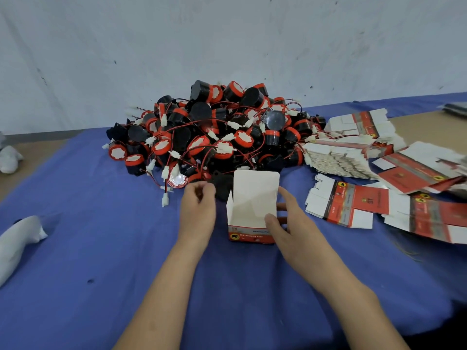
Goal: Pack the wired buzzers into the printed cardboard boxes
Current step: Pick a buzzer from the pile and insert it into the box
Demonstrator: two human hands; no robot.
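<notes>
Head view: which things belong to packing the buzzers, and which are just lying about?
Job: wired buzzer pile; open printed box, gripped by right hand; flattened boxes; left hand at the pile's edge.
Lying about: white bundle on the left; dark stack far right.

A blue cloth (pixel 75 261) covers most of the bench (pixel 429 127), whose bare brown top shows at the far left and far right. On the cloth lie a big heap of black-and-red buzzers (pixel 214 132) with red wires and white plugs, loose stacks of flat boxes (pixel 348 157) just right of the heap, and one open box (pixel 250 223) standing upright in front of it. A white lump (pixel 17 243) lies on the cloth at the left edge.
</notes>
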